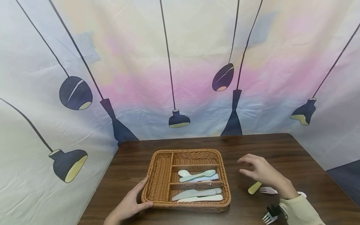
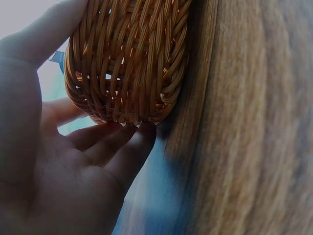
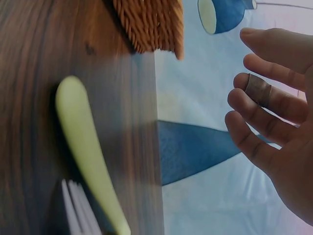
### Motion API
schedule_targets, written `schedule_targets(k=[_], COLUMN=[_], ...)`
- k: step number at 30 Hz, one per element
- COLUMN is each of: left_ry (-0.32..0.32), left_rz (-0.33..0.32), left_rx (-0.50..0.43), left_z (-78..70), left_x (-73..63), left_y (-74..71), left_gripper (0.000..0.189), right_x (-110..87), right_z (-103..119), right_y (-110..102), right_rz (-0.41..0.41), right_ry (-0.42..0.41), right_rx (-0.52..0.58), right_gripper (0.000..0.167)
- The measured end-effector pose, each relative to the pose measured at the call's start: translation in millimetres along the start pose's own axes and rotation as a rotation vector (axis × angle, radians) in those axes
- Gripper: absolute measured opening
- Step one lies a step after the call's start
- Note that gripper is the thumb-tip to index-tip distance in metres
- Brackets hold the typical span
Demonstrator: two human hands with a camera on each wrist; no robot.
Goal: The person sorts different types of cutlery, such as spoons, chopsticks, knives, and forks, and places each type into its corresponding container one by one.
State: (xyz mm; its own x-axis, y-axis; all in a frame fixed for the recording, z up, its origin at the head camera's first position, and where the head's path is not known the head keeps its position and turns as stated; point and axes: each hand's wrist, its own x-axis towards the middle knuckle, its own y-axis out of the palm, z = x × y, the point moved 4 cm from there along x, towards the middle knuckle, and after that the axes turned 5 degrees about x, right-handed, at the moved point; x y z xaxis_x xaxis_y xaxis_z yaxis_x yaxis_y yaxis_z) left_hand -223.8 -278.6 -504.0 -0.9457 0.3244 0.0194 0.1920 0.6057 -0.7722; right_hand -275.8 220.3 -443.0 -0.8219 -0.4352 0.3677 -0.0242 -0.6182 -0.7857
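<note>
A brown wicker cutlery basket (image 1: 160, 204) with several compartments sits on the table. My left hand (image 1: 128, 200) holds its near left corner, thumb at the front rim and fingers along the left side; the left wrist view shows the fingers against the woven wall (image 2: 127, 63). In the middle right compartment lie pale spoons (image 1: 209, 172), overlapping. The front right compartment has pale knives (image 1: 202, 198). My right hand (image 1: 260, 170) hovers right of the basket, fingers loosely bent around nothing. Below it a yellow-green handle (image 3: 85, 142) lies on the table.
Near the right forearm lie a pale pink fork (image 1: 268, 190) and a white fork (image 1: 269, 218), the latter partly hidden by the dark wrist strap (image 1: 273, 210). A white utensil end (image 1: 302, 194) shows beyond the sleeve. Behind the dark wooden table (image 1: 239, 147) hangs a lamp-patterned cloth (image 1: 197, 47).
</note>
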Motion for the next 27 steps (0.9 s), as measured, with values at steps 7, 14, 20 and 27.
schedule_targets(k=[7,14,20,27], left_ry=[0.009,0.022,0.023,0.022], left_rz=[-0.001,-0.037,-0.037,-0.039], left_rx=[0.013,0.062,0.065,0.072], left_z=[-0.5,0.0,-0.2,-0.2], left_x=[1.8,1.3,1.6,0.5], left_y=[0.3,-0.3,-0.9,-0.4], left_gripper=[0.095,0.095,0.095,0.095], right_x=[-11.4,-20.0,-27.7,-34.4], right_z=[-13,-26,-35,-43], right_y=[-4,-7,-9,-8], right_rz=[0.001,0.015,0.043,0.057], right_ry=[0.074,0.104,0.137,0.096], right_rx=[-0.015,-0.069,-0.096,-0.083], right_gripper=[0.028,0.029,0.031,0.032])
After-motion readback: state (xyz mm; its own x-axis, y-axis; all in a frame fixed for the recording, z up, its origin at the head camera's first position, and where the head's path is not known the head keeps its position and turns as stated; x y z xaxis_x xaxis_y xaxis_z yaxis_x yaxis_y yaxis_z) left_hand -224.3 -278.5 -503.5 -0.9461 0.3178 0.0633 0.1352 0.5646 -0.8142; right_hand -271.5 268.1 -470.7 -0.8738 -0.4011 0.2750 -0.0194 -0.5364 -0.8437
